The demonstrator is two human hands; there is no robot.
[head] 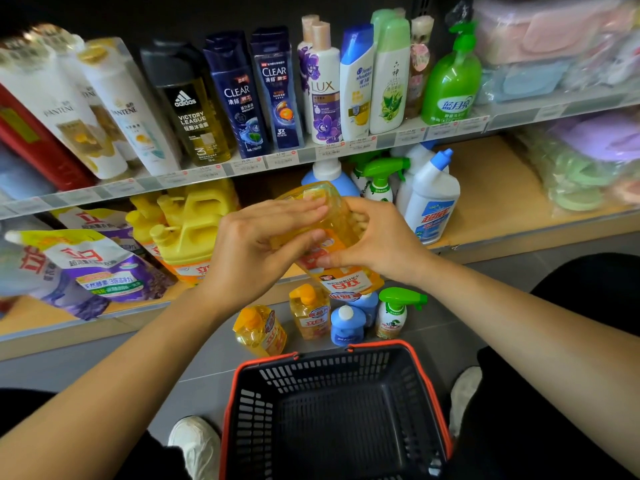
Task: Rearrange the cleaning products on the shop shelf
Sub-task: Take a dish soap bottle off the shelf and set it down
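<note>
A clear yellow detergent bottle (332, 237) is held upside down in front of the lower shelf (502, 216), its label toward me. My left hand (263, 244) grips its left side with fingers laid over the top. My right hand (377, 240) clasps its right side. On the floor below stand two small yellow bottles (308, 313), two blue bottles (348, 323) and a green-trigger spray bottle (394, 311).
An empty black basket with an orange rim (429, 386) sits on the floor between my shoes. The lower shelf holds yellow jugs (190, 230), purple refill pouches (100, 271), spray bottles and a white toilet cleaner bottle (433, 199). Shampoo bottles line the upper shelf (277, 157).
</note>
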